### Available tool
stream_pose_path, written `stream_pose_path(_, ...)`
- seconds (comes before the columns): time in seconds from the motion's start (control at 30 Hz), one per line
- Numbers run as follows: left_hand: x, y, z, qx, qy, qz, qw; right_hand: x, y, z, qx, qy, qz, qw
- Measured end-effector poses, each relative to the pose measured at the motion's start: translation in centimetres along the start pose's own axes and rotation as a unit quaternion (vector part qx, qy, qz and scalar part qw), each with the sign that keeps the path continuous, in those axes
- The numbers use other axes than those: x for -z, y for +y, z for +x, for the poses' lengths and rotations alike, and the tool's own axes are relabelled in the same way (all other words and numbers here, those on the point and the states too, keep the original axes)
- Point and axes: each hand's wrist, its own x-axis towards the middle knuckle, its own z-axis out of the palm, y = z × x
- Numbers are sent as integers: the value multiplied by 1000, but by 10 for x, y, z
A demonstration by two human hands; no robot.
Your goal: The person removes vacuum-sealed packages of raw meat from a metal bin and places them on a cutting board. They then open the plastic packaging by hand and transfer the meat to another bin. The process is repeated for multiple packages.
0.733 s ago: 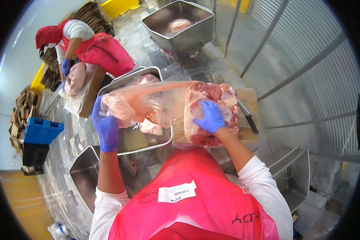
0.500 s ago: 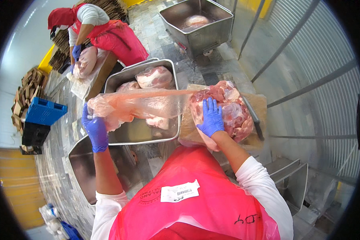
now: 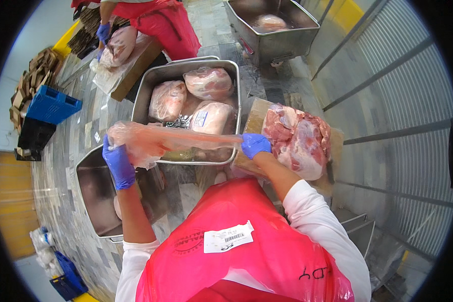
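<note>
Evidently, in the head view, left hand (image 3: 119,163) and right hand (image 3: 256,145) have their grip closed on opposite ends of the plastic bag (image 3: 186,137), so it stretches across the steel tub (image 3: 238,95). The meat (image 3: 301,141) lies right, seemingly steady on the brown board (image 3: 257,111).

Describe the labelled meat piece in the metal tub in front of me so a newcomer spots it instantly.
Find the metal tub crossed by the plastic film stretched between your left hand and right hand. Inside, just past the film toward the right, lies the labelled meat piece. Unlike its neighbours, it shows a blue and white label.
</note>
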Motion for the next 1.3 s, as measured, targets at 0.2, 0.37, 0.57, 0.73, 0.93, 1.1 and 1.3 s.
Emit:
stream_pose_path(0.2,3,-18,-8,49,-6,-56,997,-43,17,2,17,32,66,997)
stream_pose_path(0.37,5,-27,-3,28,-25,-26,999,-64,38,20,20,66,101,992)
stream_pose_path(0.57,5,-22,-2,30,-62,4,998,-70,59,18,60,139,169,974)
stream_pose_path(0.73,-10,-22,-10,61,-109,-16,992,-56,48,2,-96,120,428,890)
stream_pose_path(0.93,-78,-85,-49,-86,-332,85,935,-79,65,2,-159,105,655,731)
stream_pose_path(1.1,-148,-143,-106,-118,-493,96,856,-50,69,-3,-55,-15,832,552)
stream_pose_path(1.3,-215,-145,-154,112,-546,39,829,-16,-16,-33,-66,245,430,866)
